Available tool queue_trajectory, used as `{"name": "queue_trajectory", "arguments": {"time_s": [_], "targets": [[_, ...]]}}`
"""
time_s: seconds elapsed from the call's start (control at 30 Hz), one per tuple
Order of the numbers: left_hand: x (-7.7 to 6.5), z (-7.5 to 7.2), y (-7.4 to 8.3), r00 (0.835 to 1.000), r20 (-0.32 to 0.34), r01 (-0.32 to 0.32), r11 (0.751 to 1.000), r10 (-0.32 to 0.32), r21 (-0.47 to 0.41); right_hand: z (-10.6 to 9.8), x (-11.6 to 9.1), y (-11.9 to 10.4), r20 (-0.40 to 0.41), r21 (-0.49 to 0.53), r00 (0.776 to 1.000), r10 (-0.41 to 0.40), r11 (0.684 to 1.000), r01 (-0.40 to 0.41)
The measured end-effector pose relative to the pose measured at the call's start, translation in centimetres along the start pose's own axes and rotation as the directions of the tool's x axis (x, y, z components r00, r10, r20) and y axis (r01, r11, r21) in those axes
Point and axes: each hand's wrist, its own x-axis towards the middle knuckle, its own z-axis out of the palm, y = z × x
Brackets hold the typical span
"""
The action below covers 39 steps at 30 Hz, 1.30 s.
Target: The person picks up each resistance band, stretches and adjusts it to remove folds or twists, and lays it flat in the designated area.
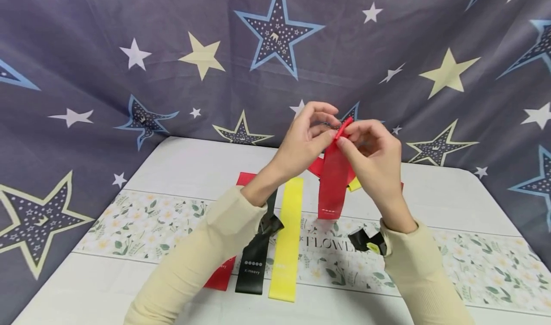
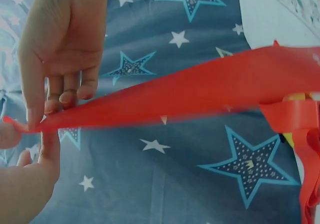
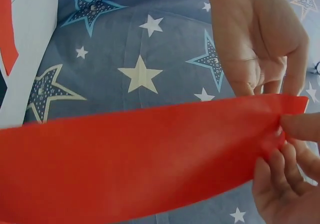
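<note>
A red resistance band (image 1: 333, 186) hangs flat from both hands above the far part of the table, its top end folded into a narrow edge. My left hand (image 1: 307, 133) pinches this top edge between thumb and fingers. From the other side my right hand (image 1: 376, 152) grips the same edge, thumb toward me. In the left wrist view the red band (image 2: 200, 92) narrows toward the fingertips. The right wrist view shows the band (image 3: 140, 159) broad and taut-looking, bunched where fingers hold it.
Left of centre lie a black band (image 1: 251, 267) marked X-Heavy, a yellow band (image 1: 286, 243) and a partly hidden red band (image 1: 221, 274). A black knotted piece (image 1: 271, 225) lies on the black band. Another black piece (image 1: 359, 241) lies near the right wrist. Behind hangs a star-patterned cloth (image 1: 172, 28).
</note>
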Motion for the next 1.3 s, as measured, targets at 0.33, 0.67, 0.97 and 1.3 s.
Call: {"name": "queue_trajectory", "arguments": {"time_s": [0.33, 0.67, 0.97, 1.3], "targets": [[-0.6, 0.0, -1.0, 0.999, -0.022, 0.024, 0.998, -0.025, -0.057, -0.2, 0.7, -0.5, 0.016, -0.059, 1.000, -0.001, 0.998, 0.002], [-3.8, 0.8, -4.1, 0.979, 0.041, 0.201, 0.979, -0.200, -0.038, -0.5, 2.2, -0.4, 0.072, 0.001, 0.994, 0.080, 0.997, -0.080], [-7.3, 1.7, -7.3, 0.923, 0.030, 0.384, 0.923, -0.384, -0.006, -1.4, 3.4, 2.3, 0.062, -0.035, 0.968, 0.245, 0.969, -0.243], [-11.0, 2.9, -8.8, 0.837, 0.016, 0.545, 0.837, -0.546, 0.042, -1.5, 3.5, 7.2, 0.009, -0.086, 0.911, 0.412, 0.908, -0.410]]}}
